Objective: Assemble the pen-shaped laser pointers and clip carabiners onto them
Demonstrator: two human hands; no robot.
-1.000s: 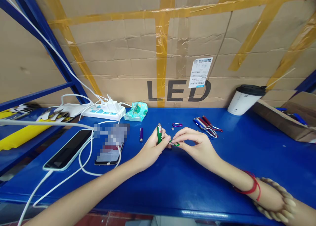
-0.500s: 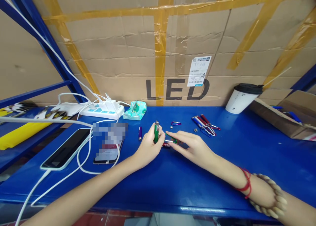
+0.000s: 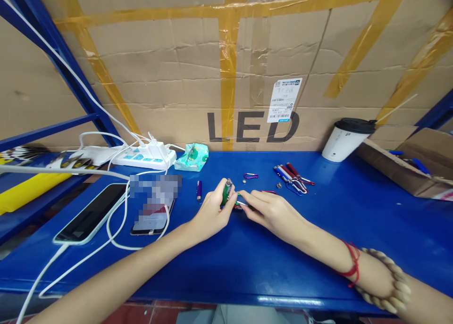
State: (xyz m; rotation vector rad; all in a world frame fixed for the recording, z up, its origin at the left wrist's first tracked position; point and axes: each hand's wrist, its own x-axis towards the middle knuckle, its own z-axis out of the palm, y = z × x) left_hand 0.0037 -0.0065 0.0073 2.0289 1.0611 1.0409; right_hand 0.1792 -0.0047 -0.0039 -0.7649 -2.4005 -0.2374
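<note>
My left hand is closed round a small green flashlight, tilted slightly right over the blue table. My right hand pinches a thin metal part, a ring or clip, right at the flashlight's lower end. A small dark red piece lies under my fingers, mostly hidden. A purple flashlight part lies just left of my left hand. Beyond my hands lie a purple carabiner and a small round metal piece.
A bundle of red and blue flashlights with clips lies at the back right. A lidded white cup and an open cardboard box stand far right. Two phones on white cables, a power strip and a tissue pack sit left.
My left hand has tipped the green flashlight from upright to a slant. My right hand moved in closer and its fingers closed on the metal part at the flashlight's end.
</note>
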